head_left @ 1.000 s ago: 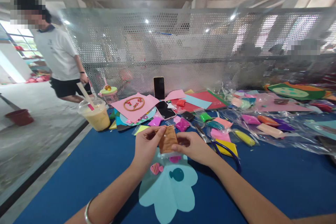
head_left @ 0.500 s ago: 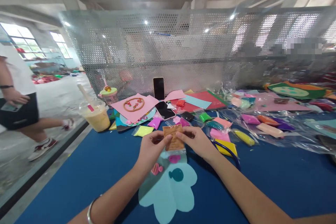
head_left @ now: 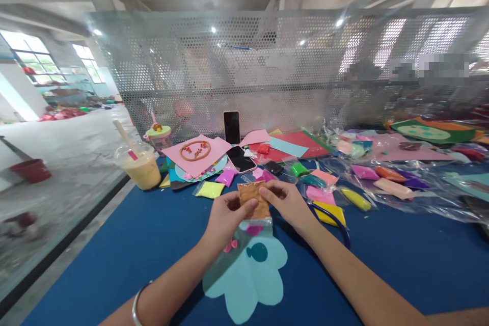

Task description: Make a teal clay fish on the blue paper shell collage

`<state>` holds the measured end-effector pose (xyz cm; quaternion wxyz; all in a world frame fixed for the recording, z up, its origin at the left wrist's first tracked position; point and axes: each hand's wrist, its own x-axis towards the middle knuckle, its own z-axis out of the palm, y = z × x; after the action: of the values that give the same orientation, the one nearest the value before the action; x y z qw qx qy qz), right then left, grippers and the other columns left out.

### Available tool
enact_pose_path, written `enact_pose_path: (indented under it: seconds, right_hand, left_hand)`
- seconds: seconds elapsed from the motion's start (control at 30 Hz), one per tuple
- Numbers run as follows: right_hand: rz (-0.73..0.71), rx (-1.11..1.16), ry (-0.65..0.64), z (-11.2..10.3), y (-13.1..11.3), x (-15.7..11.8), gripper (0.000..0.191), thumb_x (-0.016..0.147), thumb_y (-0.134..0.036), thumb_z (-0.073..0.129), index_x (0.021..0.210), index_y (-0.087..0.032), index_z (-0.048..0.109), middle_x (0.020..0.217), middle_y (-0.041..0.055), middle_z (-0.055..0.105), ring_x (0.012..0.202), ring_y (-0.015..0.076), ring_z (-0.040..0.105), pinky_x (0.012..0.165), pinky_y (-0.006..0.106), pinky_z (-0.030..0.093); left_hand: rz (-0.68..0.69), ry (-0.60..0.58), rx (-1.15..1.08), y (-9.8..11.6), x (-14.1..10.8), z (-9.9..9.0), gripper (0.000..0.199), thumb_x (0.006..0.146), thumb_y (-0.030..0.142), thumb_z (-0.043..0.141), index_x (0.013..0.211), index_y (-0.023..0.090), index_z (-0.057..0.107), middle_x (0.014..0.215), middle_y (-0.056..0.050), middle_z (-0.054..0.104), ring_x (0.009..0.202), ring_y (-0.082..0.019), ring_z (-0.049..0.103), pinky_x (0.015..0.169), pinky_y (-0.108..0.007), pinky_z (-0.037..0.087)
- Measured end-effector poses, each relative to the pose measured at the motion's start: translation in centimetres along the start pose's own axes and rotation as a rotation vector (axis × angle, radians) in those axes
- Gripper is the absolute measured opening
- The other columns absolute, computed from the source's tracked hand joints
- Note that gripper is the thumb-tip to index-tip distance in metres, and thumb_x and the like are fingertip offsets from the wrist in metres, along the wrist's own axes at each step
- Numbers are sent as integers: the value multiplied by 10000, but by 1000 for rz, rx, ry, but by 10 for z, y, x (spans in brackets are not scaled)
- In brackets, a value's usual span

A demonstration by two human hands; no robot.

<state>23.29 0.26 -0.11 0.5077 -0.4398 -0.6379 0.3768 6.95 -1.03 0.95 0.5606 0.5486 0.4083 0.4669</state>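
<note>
Both hands pinch a flat brown packet of modelling clay [head_left: 252, 202] in clear wrapping, held up over the table. My left hand [head_left: 227, 216] grips its left side, thumb across the front. On its upper right, my right hand [head_left: 287, 202] has thumb and fingers closed. Below the packet lies a light-blue scalloped paper cut-out [head_left: 244, 285]. On that paper sit a teal clay fish shape [head_left: 257, 252], a magenta clay piece [head_left: 253, 229] and a pink clay piece [head_left: 231, 245], the last partly hidden by my left wrist.
Several coloured clay packets, such as a yellow-green packet [head_left: 210, 189], spread across the blue table [head_left: 401, 265]. A drink cup [head_left: 142, 170] stands at the left edge. Behind are a phone [head_left: 232, 127], pink paper [head_left: 191, 160] and a perforated metal screen [head_left: 237, 76].
My left thumb has slid right and slightly down across the packet, and my left hand has shifted a little right. The person walking at left has left the view.
</note>
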Motion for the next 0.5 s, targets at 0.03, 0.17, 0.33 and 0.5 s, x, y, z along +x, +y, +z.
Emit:
enact_pose_path:
  seconds: [0.03,0.17,0.33,0.5]
  right_hand:
    - [4,16,-3,1,0,0,339,771,-508,596,788,-175,653,746,42,670,682,173,602,635,295,484]
    - [18,52,-4,1,0,1,316,736,-468,654,822,-166,683,830,69,715,769,203,650,727,328,513]
    - [27,49,17,-1,1,0,288,722,-452,675,747,-165,672,761,63,711,728,202,651,716,339,519]
    - [23,32,2,2,-2,-2,272,731,-449,666,730,-177,664,727,47,701,710,193,641,695,325,517]
  left_hand:
    - [0,3,6,-1,0,0,419,595,453,794,807,101,714,712,-69,707,659,-195,645,614,-271,501]
    - [4,-12,32,-4,-1,0,389,602,434,790,778,95,715,697,-73,703,620,-181,629,583,-259,485]
    - [25,-28,48,-2,-3,3,386,635,410,767,854,96,714,777,-98,713,706,-214,649,635,-285,509]
    - [93,76,51,1,-2,1,299,649,393,754,780,131,692,747,-52,695,702,-175,629,643,-244,494]
